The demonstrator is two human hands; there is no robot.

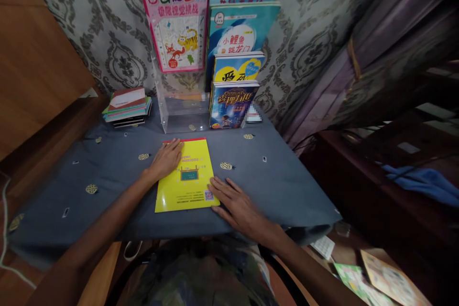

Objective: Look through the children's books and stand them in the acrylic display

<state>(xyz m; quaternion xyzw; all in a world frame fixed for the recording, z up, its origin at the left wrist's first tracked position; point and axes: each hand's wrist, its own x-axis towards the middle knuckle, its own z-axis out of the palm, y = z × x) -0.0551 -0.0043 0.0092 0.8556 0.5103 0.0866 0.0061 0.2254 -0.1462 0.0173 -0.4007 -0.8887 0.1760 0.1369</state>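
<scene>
A yellow book (182,193) lies flat near the front of the cloth-covered table, with a green chalkboard picture and a QR code on its cover. Across its upper left edge rests my left hand (168,158), fingers stretched out and pressed on the cover. My right hand (238,205) touches the book's lower right edge, its fingers spread partly on the cover and partly on the cloth. Neither hand is wrapped round anything. Behind the book stands a clear acrylic book rack (184,122), holding a pink book (182,24) on the left and several overlapping books on the right.
A blue book (231,105) is frontmost in the rack's right side. At the back left sits a stack of books (127,105). The grey tablecloth (272,181) carries pineapple prints. Patterned curtains (114,24) hang behind. More books (358,279) lie low at the right.
</scene>
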